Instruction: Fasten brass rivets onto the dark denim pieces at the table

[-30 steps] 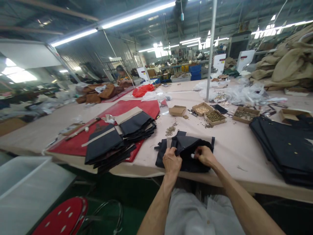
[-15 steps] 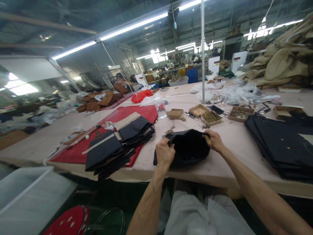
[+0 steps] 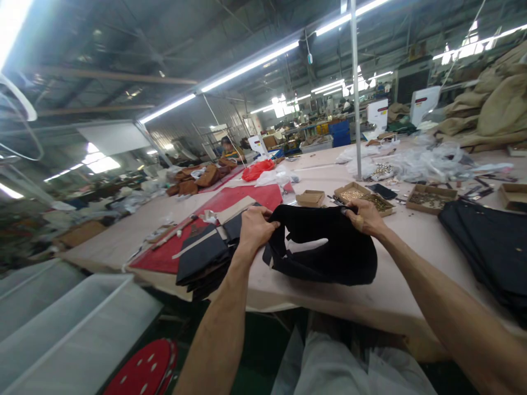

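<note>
While your left hand (image 3: 257, 226) pinches one upper corner of the black fabric piece (image 3: 349, 260), your right hand (image 3: 365, 217) grips the opposite upper edge, so that the cloth stretches open between the two. You have it right in front of you, over the near edge of the pale surface (image 3: 405, 269), and a light patch shows through a gap in its middle; whether its lower side touches the surface, you cannot tell from this angle.

Just beside your left hand lies a stack of dark folded pieces (image 3: 201, 258), resting partly on a red sheet (image 3: 158, 260). Beyond the fabric you have a small cardboard box (image 3: 310, 198), and next to it a box of gold-coloured bits (image 3: 351, 193). Farther to your right sit a box of darker bits (image 3: 432, 198) and, nearer you, a pile of black panels (image 3: 481, 236). A red stool (image 3: 142, 367) stands below, to your left.
</note>
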`<state>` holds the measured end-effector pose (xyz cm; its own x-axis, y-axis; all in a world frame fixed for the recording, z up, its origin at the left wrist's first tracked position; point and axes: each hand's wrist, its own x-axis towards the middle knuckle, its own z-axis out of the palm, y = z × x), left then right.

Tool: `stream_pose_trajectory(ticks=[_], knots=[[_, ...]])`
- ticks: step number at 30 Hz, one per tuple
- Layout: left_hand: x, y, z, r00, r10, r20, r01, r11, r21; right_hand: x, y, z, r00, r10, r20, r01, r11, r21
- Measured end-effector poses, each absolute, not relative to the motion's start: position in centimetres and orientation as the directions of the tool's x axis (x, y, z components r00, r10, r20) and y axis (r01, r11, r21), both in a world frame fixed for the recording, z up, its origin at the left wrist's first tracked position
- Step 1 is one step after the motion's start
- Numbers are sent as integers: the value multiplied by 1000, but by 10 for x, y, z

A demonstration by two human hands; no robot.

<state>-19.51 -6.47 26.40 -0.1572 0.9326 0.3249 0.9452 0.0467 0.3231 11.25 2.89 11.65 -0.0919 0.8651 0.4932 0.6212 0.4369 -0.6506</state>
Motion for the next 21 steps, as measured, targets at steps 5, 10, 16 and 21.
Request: stream_pose_trajectory(ticks=[5, 10, 16, 21], knots=[[-194, -72, 261, -93, 930, 356, 936, -40, 349, 115, 26, 118, -48, 837, 545, 656, 438, -615], [-183, -95, 230, -56, 908, 416, 912, -124, 392, 128, 28, 113, 43, 764, 644, 668, 457, -587], [-162, -131, 174, -47, 908, 417, 853, -180, 489, 146, 25, 103, 74, 718, 692, 659, 485, -574], [-133, -167, 128, 33, 937, 347, 777, -242, 582, 158, 19, 79, 55, 732, 679, 631, 502, -591]])
